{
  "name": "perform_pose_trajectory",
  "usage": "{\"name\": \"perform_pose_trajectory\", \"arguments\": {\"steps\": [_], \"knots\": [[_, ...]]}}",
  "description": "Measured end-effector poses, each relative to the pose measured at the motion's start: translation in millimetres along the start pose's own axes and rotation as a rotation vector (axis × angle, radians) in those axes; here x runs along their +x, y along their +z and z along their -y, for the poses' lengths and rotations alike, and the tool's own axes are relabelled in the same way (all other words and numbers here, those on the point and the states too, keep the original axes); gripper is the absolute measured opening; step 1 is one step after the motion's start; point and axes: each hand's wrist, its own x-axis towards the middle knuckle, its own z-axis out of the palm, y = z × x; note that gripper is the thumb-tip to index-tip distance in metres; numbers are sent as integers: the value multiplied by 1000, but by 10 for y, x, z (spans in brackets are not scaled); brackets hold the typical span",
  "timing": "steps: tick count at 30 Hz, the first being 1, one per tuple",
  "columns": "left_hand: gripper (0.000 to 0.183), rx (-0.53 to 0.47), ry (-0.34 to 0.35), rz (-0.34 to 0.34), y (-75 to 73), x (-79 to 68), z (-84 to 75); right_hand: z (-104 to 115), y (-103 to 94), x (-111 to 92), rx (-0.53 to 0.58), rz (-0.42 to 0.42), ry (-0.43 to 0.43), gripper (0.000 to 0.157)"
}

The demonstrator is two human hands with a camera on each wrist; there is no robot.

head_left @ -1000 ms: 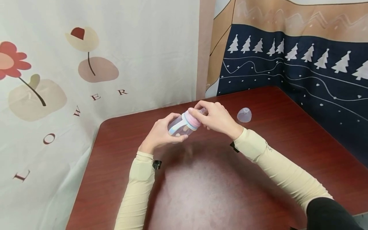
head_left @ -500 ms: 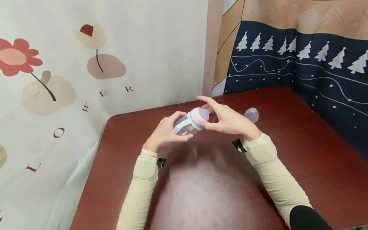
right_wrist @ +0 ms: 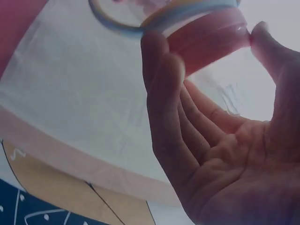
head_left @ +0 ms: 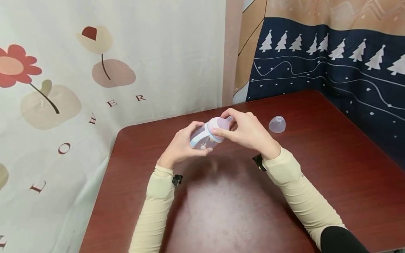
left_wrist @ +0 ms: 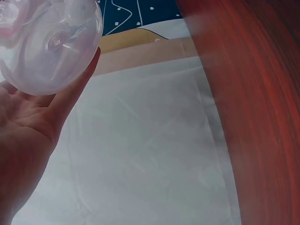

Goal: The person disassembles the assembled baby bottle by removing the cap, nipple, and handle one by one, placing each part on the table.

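Before a white flower-printed cloth, over a red-brown tabletop, a feeding bottle is held by the left hand and the right hand.
At the right, the backdrop is continued by a dark blue cloth printed with white trees. Both forearms are covered by cream sleeves. The bottle's clear body is gripped by the left hand, its fingers curled about the sides; the pink collar is pinched between the thumb and fingers of the right. The bottle is tilted and raised off the tabletop, its teat pointed up and to the right. A pale handle is seen along its side. On the tabletop, apart from the right hand and to its right, a clear domed cap is seen.
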Motion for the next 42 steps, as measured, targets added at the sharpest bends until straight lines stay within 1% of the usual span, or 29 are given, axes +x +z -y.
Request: {"name": "perform_pose_trajectory", "arguments": {"steps": [4,8,11,13,17,22,26,30,33,38,42], "knots": [[70,-52,5,4,19,-2,10,-15,-4,-23,72,-14,-44,47],[69,-107,-5,3,20,-4,28,-24,-55,-26,130,-1,-111,48],[69,-135,-16,4,15,-4,44,-19,-92,-20,148,-5,-146,49],[68,-146,-19,10,10,1,52,-13,-114,-16,152,-22,-163,49],[68,-143,-20,23,-4,31,53,-5,-167,-10,149,-82,-186,52],[68,-116,-28,31,-5,79,65,-8,-223,-6,153,-143,-191,55],[68,-99,-42,40,9,73,84,-9,-249,-19,170,-193,-197,54],[68,-87,-39,35,15,66,91,-16,-285,-22,187,-289,-238,53],[69,-71,-40,39,12,67,91,-23,-319,-22,222,-364,-264,53],[69,-37,-73,47,-7,33,79,-30,-378,-33,294,-440,-252,53],[68,-36,-89,39,-55,-1,81,-65,-436,-39,308,-481,-226,53]]}}
